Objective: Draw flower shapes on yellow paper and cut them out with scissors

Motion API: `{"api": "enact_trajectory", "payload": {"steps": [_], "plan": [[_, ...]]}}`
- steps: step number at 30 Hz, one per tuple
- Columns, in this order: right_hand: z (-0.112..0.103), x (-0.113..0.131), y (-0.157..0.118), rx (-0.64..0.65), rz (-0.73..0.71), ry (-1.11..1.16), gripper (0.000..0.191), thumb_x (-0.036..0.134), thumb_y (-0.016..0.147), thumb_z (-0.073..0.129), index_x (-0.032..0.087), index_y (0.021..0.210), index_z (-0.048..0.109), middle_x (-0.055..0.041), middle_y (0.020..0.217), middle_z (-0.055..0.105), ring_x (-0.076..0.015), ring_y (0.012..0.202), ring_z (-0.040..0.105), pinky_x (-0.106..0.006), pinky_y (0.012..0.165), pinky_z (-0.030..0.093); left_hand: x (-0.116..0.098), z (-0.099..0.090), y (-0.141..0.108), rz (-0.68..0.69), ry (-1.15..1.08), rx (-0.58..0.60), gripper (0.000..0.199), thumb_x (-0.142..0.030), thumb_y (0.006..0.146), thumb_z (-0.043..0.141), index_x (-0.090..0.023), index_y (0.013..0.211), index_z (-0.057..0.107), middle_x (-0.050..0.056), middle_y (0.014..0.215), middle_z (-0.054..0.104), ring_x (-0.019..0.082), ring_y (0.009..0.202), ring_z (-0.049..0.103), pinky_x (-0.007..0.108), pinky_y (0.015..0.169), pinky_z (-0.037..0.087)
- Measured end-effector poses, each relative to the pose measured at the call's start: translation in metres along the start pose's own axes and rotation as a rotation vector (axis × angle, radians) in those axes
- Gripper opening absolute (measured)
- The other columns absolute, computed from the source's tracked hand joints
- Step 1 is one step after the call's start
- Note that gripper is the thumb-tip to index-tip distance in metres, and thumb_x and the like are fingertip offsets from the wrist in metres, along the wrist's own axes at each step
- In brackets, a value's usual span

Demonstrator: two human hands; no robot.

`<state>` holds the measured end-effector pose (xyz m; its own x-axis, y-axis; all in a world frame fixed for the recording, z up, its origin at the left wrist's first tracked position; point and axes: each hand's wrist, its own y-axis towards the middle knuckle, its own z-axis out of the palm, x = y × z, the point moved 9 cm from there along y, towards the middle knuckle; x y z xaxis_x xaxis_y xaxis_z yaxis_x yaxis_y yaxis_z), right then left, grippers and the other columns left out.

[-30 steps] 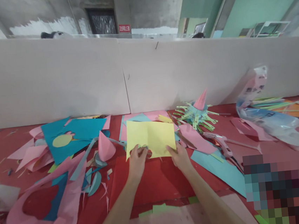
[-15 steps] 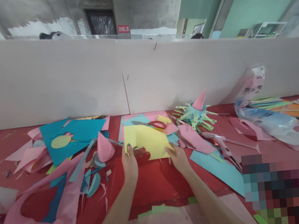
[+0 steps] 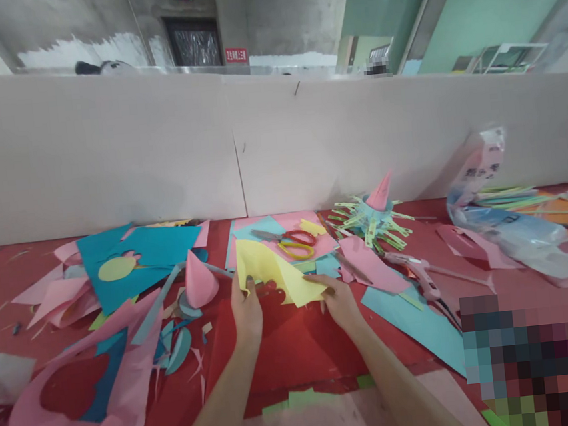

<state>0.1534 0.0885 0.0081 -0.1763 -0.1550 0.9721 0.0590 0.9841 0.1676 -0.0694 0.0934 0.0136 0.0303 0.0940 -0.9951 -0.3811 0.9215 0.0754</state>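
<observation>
A sheet of yellow paper (image 3: pixel 265 263), with a curvy cut-out along its lower edge, is held up between my two hands. At its left side, my left hand (image 3: pixel 246 309) pinches it with the thumb in front. My right hand (image 3: pixel 340 299) has fingers closed at the lower right corner, where the sheet bends and curls. Just behind the paper lie scissors (image 3: pixel 297 242) with red and yellow handles, on pink and blue sheets. Under my hands is a red sheet (image 3: pixel 291 346). A pink paper cone (image 3: pixel 200 284) stands left of my left hand.
At the back right stands a spiky green paper piece (image 3: pixel 370 225) topped with a pink cone. A glue gun (image 3: pixel 420 272) lies right of my right hand. Blue card (image 3: pixel 142 253) and pink scraps (image 3: pixel 129 382) cover the left side. A white partition (image 3: pixel 157 151) rises behind.
The right side of the yellow paper has folded down and inward, so it curls now and more of the scissors shows behind it. My hands have barely moved.
</observation>
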Motion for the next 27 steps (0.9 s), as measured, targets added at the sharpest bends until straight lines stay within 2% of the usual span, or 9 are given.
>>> {"api": "enact_trajectory", "payload": {"steps": [2, 4, 9, 14, 17, 20, 24, 27], "plan": [[-0.004, 0.001, 0.001, -0.037, 0.031, 0.05, 0.026, 0.016, 0.067, 0.046, 0.019, 0.085, 0.065, 0.0026, 0.06, 0.06, -0.0061, 0.032, 0.039, -0.02, 0.033, 0.033, 0.002, 0.001, 0.001, 0.005, -0.033, 0.009, 0.041, -0.034, 0.08, 0.045, -0.021, 0.119, 0.045, 0.006, 0.105, 0.061, 0.017, 0.085, 0.063, 0.028, 0.073, 0.051], [-0.009, 0.002, 0.002, -0.081, 0.051, 0.112, 0.013, 0.023, 0.07, 0.052, 0.017, 0.078, 0.061, 0.0055, 0.047, 0.049, -0.0067, 0.032, 0.038, -0.02, 0.032, 0.03, 0.002, 0.003, 0.002, 0.018, -0.053, 0.022, 0.041, -0.034, 0.08, 0.046, -0.02, 0.119, 0.045, 0.006, 0.1, 0.062, 0.017, 0.083, 0.063, 0.028, 0.072, 0.052], [-0.01, 0.001, 0.004, -0.088, 0.056, 0.199, 0.022, 0.037, 0.071, 0.058, 0.016, 0.073, 0.054, 0.0064, 0.048, 0.046, -0.0058, 0.032, 0.036, -0.02, 0.03, 0.028, 0.0, 0.009, 0.0, -0.014, -0.106, 0.08, 0.043, -0.034, 0.08, 0.046, -0.022, 0.121, 0.04, 0.005, 0.094, 0.062, 0.015, 0.069, 0.065, 0.027, 0.062, 0.053], [-0.012, 0.0, 0.001, -0.113, 0.053, 0.121, 0.022, 0.039, 0.075, 0.055, 0.016, 0.074, 0.054, 0.0058, 0.046, 0.048, -0.0076, 0.033, 0.041, -0.02, 0.031, 0.031, -0.003, 0.01, -0.003, -0.019, -0.075, 0.085, 0.042, -0.036, 0.08, 0.047, -0.02, 0.119, 0.044, 0.007, 0.098, 0.063, 0.017, 0.076, 0.065, 0.028, 0.066, 0.053], [-0.011, -0.002, 0.001, -0.106, 0.063, 0.084, 0.02, 0.037, 0.075, 0.055, 0.017, 0.075, 0.055, 0.0045, 0.047, 0.052, -0.01, 0.031, 0.045, -0.022, 0.032, 0.034, -0.002, 0.019, -0.007, -0.028, -0.03, 0.151, 0.042, -0.039, 0.081, 0.045, -0.019, 0.117, 0.049, 0.007, 0.094, 0.067, 0.019, 0.079, 0.065, 0.032, 0.071, 0.052], [-0.007, -0.007, 0.001, -0.083, 0.09, 0.113, 0.017, 0.035, 0.073, 0.056, 0.019, 0.078, 0.056, 0.0042, 0.044, 0.053, -0.0122, 0.031, 0.046, -0.024, 0.033, 0.036, -0.016, 0.036, -0.018, 0.143, 0.073, 0.306, 0.034, -0.032, 0.081, 0.046, -0.022, 0.111, 0.056, 0.006, 0.107, 0.063, 0.02, 0.099, 0.058, 0.035, 0.089, 0.044], [-0.003, -0.014, 0.001, -0.082, 0.126, 0.165, 0.015, 0.031, 0.066, 0.06, 0.02, 0.075, 0.058, 0.002, 0.045, 0.056, -0.0145, 0.032, 0.048, -0.027, 0.032, 0.039, -0.035, 0.067, -0.048, 0.49, 0.364, 0.628, 0.04, -0.015, 0.081, 0.04, -0.031, 0.115, 0.053, -0.001, 0.136, 0.038, 0.018, 0.124, 0.034, 0.037, 0.103, 0.029], [0.006, -0.012, -0.003, -0.015, 0.149, 0.176, 0.01, 0.027, 0.064, 0.06, 0.019, 0.071, 0.059, 0.0007, 0.047, 0.058, -0.0146, 0.034, 0.049, -0.027, 0.034, 0.041, -0.034, 0.077, -0.062, 0.631, 0.58, 0.708, 0.045, -0.013, 0.082, 0.041, -0.035, 0.121, 0.047, -0.003, 0.143, 0.023, 0.02, 0.131, 0.02, 0.043, 0.105, 0.024]]}}
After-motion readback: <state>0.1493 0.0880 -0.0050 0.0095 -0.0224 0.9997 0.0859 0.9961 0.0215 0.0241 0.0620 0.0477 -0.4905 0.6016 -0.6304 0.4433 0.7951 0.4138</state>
